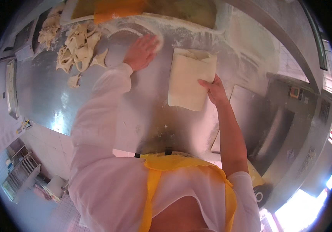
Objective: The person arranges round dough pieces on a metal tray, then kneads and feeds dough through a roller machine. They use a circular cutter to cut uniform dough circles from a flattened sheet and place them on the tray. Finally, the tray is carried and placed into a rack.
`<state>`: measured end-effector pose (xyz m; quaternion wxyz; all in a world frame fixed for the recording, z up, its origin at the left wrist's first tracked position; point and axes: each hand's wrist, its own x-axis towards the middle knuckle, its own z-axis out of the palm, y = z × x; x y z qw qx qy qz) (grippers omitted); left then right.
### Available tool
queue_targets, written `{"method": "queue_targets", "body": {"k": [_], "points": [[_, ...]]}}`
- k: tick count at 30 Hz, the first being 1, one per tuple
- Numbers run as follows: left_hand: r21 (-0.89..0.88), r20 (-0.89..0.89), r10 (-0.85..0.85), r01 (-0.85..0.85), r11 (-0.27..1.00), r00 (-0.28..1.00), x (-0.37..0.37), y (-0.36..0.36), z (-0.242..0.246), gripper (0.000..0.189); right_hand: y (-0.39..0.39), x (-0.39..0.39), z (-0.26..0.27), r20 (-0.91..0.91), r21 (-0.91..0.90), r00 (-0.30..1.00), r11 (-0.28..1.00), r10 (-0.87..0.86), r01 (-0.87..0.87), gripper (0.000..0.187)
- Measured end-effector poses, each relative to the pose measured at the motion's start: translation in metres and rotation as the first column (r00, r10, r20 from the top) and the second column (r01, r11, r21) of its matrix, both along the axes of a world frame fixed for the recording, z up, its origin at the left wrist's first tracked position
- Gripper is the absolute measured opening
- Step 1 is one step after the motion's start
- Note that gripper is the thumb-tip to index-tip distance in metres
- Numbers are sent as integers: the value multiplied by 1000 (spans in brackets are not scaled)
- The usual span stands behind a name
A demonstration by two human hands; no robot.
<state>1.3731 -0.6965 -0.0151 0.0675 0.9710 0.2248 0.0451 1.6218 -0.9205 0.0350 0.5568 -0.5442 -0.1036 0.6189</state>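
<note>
My right hand (214, 88) grips the right edge of a folded sheet of pale dough (190, 82), thumb on top. The dough lies over the steel worktable (142, 116); whether its edge is lifted I cannot tell. Beyond it to the left, my left hand (142, 52) rests palm down on the metal beside a patch of white flour (158, 37), fingers slightly apart and holding nothing. Left of that hand lies a heap of dough scraps (80, 47), with a small loose scrap (74, 81) nearer me.
At the table's far side lies a tray or board (183, 11) with an orange cloth or sheet (119, 8) on it. More dough (48, 33) sits at the far left. A metal machine (288, 121) stands close on the right. A rack (23, 174) stands at the lower left.
</note>
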Motion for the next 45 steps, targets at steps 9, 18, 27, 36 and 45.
{"method": "queue_targets", "body": {"k": [9, 18, 27, 36, 45], "points": [[-161, 94, -59, 73, 984, 994, -27, -59, 23, 50, -84, -2, 47, 267, -49, 831, 868, 488, -494, 52], [-424, 405, 502, -329, 844, 764, -15, -82, 37, 55, 5, -32, -8, 965, 4, 264, 999, 5, -34, 52], [-328, 166, 506, -436, 838, 846, -4, -148, -6, 67, -98, -100, -41, 276, 117, 911, 951, -307, 285, 85], [-981, -174, 805, -169, -93, 568, -26, -263, 58, 85, -181, -67, -9, 588, -102, 809, 992, 3, 71, 65], [-659, 527, 381, 648, -382, 760, 168, -347, 250, 84, -348, 83, 316, 984, 162, -24, 822, -178, 546, 40]]}}
